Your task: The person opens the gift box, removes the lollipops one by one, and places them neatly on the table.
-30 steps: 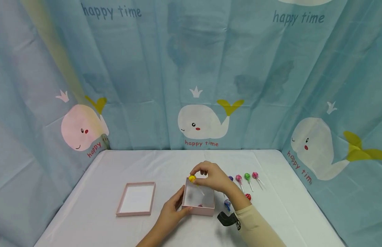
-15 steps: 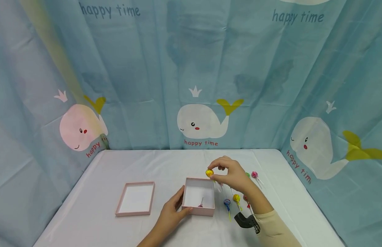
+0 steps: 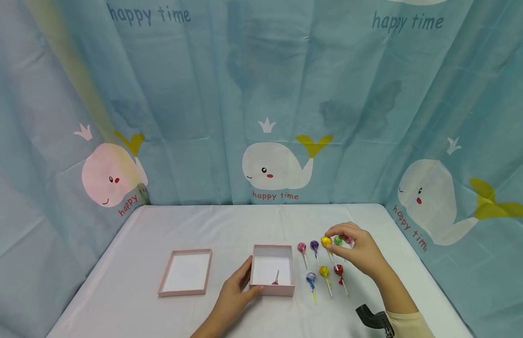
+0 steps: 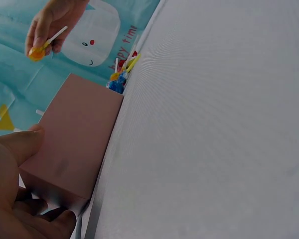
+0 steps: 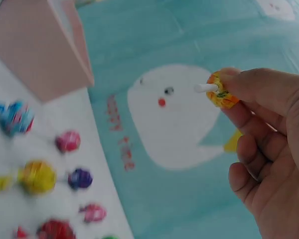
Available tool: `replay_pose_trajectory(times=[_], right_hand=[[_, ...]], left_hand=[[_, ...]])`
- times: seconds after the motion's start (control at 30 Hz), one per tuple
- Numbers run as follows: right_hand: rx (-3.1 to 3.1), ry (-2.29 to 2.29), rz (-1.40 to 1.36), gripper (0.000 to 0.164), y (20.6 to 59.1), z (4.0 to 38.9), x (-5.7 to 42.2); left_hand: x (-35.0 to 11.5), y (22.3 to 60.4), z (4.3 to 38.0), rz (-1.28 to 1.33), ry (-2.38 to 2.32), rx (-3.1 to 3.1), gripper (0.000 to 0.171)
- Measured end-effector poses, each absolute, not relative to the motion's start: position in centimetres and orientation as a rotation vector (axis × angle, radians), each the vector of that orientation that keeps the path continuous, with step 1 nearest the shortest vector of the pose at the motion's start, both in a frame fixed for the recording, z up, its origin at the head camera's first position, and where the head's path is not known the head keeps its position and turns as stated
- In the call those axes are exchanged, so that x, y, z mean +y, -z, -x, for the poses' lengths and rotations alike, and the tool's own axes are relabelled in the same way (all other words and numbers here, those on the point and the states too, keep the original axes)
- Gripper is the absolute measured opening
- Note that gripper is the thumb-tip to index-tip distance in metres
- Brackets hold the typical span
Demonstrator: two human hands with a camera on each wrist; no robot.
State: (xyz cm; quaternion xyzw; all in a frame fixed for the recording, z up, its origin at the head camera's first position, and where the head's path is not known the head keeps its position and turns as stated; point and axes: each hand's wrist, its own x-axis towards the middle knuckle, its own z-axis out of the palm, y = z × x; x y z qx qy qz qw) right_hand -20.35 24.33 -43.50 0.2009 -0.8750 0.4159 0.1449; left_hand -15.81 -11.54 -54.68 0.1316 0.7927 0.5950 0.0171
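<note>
My right hand point(image 3: 359, 249) pinches a yellow-wrapped lollipop point(image 3: 326, 241) by its head between thumb and fingers, above the far row of lollipops. In the right wrist view, its white stick point(image 5: 205, 88) points left. My left hand point(image 3: 235, 292) holds the near left corner of an uncovered pink box point(image 3: 278, 291), thumb at the front and fingers along the left side. Inside the box, a small dark pink lollipop point(image 3: 275, 282) leans near the front wall. In the left wrist view, the box's pink wall point(image 4: 77, 134) stands close to the fingers point(image 4: 65, 224).
Pink point(image 3: 302, 247), purple point(image 3: 314, 245) and green point(image 3: 338, 240) lollipops lie in the far row; another pink one is partly behind my right hand. Blue point(image 3: 311, 278), yellow point(image 3: 324, 271) and red point(image 3: 338, 269) ones lie nearer. The box lid point(image 3: 185, 273) lies at the left.
My right hand has carried the yellow lollipop from over the box rightward to above the far row. My left hand has stayed at the box, which has barely shifted.
</note>
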Motion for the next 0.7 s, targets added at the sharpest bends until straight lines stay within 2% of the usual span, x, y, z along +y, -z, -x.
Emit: replay_pose_trajectory(times=[0.3,0.7], right_hand=[[-2.532,-1.121,-0.375,0.023,46.2,18.7,28.8],[-2.655,-1.115,-0.18,0.023,49.5,18.3,31.7]], left_hand=[[-11.6,54.7,15.6,-0.39,-1.828,2.468,0.093],[-11.6,54.7,15.7,-0.412,-1.827,2.47,0.095]])
